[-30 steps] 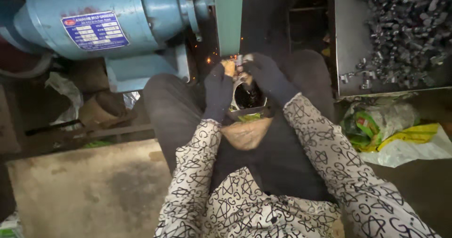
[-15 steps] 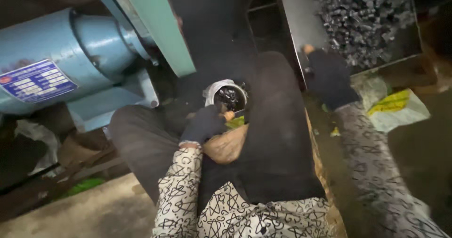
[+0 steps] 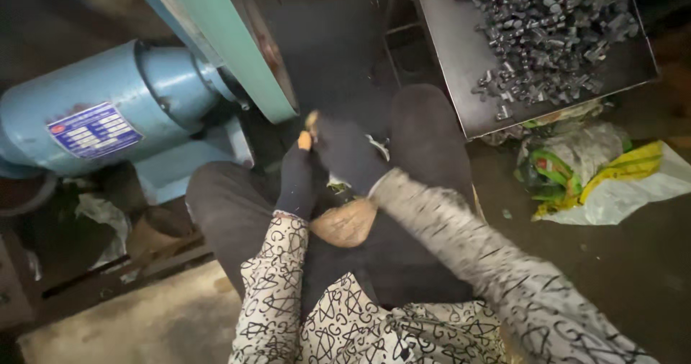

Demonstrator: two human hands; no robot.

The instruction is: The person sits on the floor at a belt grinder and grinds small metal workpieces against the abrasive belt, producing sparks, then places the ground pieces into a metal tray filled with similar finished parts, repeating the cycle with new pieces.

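Note:
I sit in front of a grinding machine, and both hands wear dark gloves with worn fingertips. My left hand (image 3: 295, 180) is raised over my lap, a bare fingertip showing at its top. My right hand (image 3: 349, 154), blurred by motion, is pressed against the left one just below the green wheel guard (image 3: 223, 40). The blur hides whether either hand holds anything. A tan pad (image 3: 345, 222) lies on my lap under the wrists. The small metal cup seen earlier is hidden behind the hands.
A blue motor housing (image 3: 108, 112) fills the left side. At upper right stands a dark metal tray (image 3: 461, 83) heaped with several small grey metal parts (image 3: 547, 25). Crumpled plastic bags (image 3: 590, 169) lie below it. A flat board (image 3: 129, 321) lies on the floor at lower left.
My right hand has come back from the parts tray at the right to my lap and now meets the left hand. The metal cup is now covered. The camera shifted slightly.

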